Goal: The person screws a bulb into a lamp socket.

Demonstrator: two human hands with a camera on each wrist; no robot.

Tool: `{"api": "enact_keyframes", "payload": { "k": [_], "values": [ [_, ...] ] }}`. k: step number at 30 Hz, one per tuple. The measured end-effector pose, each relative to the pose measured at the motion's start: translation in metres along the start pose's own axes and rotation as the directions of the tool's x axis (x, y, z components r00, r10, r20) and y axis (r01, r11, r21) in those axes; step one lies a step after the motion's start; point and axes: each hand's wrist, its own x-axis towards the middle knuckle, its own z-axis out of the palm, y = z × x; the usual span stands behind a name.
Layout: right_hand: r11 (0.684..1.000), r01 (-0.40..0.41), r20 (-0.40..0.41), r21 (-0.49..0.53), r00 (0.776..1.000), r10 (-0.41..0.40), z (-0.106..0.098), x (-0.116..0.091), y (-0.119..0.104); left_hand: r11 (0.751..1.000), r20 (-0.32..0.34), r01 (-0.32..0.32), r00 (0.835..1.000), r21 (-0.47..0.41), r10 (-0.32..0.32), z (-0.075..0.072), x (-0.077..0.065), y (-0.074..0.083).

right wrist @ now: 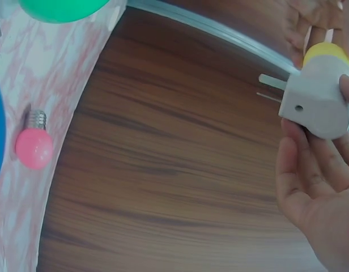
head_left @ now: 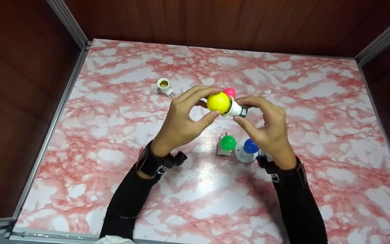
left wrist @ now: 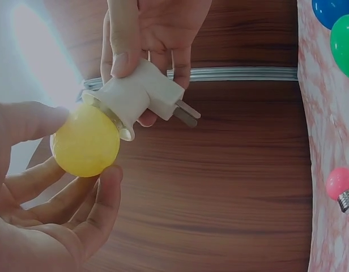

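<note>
My left hand (head_left: 185, 117) pinches a round yellow light bulb (head_left: 218, 102) between thumb and fingers. Thumb and fingers of my right hand (head_left: 269, 123) grip a white plug-in bulb socket (left wrist: 124, 96), whose two flat prongs stick out in the left wrist view. The bulb's base sits at the socket's mouth, hidden by the rim. Both things are held up over the table. Beneath them lies a pink bulb (right wrist: 34, 148) on its side, its metal screw base bare.
A second white plug-in socket (head_left: 165, 86) lies to the left, its mouth showing. Nearer me stand a green bulb (head_left: 228, 143) in a white plug holder and a blue bulb (head_left: 251, 145) on a round white base. Brown wood-grain panels (head_left: 215, 25) wall the marbled table (head_left: 113, 189).
</note>
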Motion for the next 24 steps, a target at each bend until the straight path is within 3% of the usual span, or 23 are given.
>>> {"api": "enact_keyframes", "payload": {
  "k": [9,19,24],
  "values": [
    [0.996,-0.068,0.099,0.058,0.993,0.062,0.008,-0.010,-0.002,1.000,0.008,-0.005,1.000,-0.029,0.005,-0.008,-0.010,0.001],
    [0.979,-0.200,0.118,0.045,0.974,0.193,0.027,-0.021,-0.013,1.000,0.110,-0.021,0.994,-0.007,0.022,-0.022,-0.016,-0.002],
    [0.970,-0.243,0.122,-0.014,0.962,0.243,0.038,-0.028,-0.017,1.000,0.166,-0.017,0.986,0.025,0.012,-0.029,-0.019,-0.003]
  ]
}}
